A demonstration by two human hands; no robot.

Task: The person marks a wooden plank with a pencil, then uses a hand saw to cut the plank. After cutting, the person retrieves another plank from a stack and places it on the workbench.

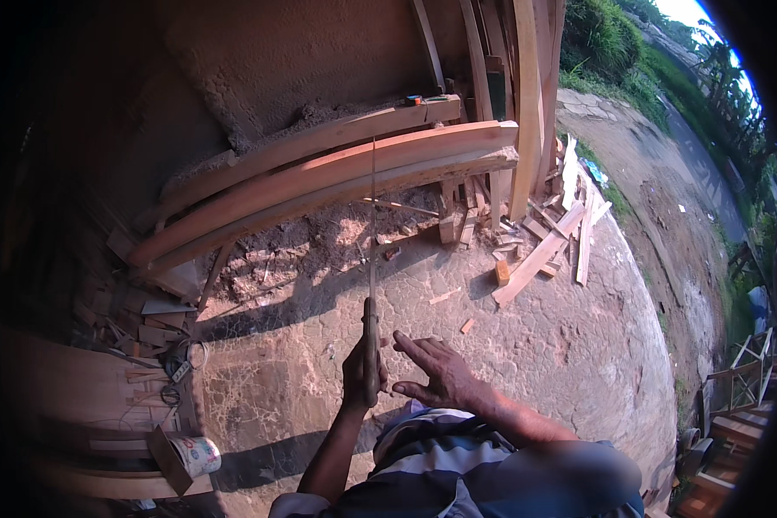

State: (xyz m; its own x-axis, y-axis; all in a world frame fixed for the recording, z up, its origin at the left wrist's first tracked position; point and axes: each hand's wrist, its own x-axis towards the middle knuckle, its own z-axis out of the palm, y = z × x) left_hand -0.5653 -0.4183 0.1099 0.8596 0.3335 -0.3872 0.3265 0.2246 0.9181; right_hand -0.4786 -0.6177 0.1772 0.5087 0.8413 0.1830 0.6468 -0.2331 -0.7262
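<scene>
Striped shirt [440, 453] occupies the near edge. Just beyond, the left hand [355, 367] grasps the handle of a long thin-bladed tool [370, 318], seen edge-on and pointing toward the far side. Just right of the handle, the right hand [445, 375] holds nothing, its fingers extended. Cracked floor [440, 276] extends beyond; loose wood offcuts [540, 262] lie farther right. Across the far side runs a long reddish plank [315, 173], overlapped in view by the blade; contact cannot be judged.
</scene>
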